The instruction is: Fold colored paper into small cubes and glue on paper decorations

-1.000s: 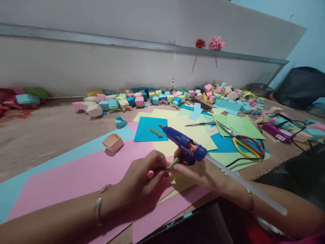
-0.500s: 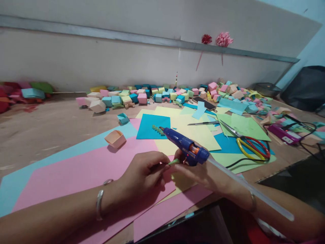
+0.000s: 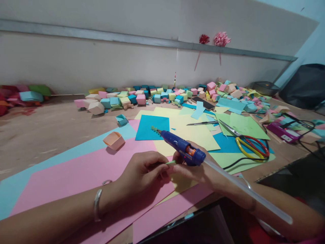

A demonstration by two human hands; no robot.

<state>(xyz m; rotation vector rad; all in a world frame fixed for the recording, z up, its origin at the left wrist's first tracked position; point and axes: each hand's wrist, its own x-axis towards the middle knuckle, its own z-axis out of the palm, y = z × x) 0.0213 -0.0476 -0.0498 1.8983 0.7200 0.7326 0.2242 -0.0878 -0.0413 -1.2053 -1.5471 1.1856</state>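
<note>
My left hand [image 3: 144,171] pinches a small green paper strip [image 3: 171,162] between thumb and fingertips above the pink sheet [image 3: 83,176]. My right hand [image 3: 207,171] is wrapped round a blue hot glue gun [image 3: 177,143]. A long clear glue stick [image 3: 248,189] sticks out of its back end. The right thumb and fingertips are close to the strip's other end; whether they pinch it too is unclear. Beyond the nozzle, a small green zigzag paper piece [image 3: 154,129] appears over the blue sheet [image 3: 144,124].
A peach paper box [image 3: 114,141] and a small teal one [image 3: 122,119] sit left of the sheets. Scissors [image 3: 251,145], a craft knife [image 3: 201,123], a phone [image 3: 203,103] and a purple power socket [image 3: 283,132] lie rightward. Several paper cubes [image 3: 141,99] line the wall.
The green strip has turned slightly in my fingers and now shows edge-on. The glue gun has shifted a little left. The whole view has drifted slightly.
</note>
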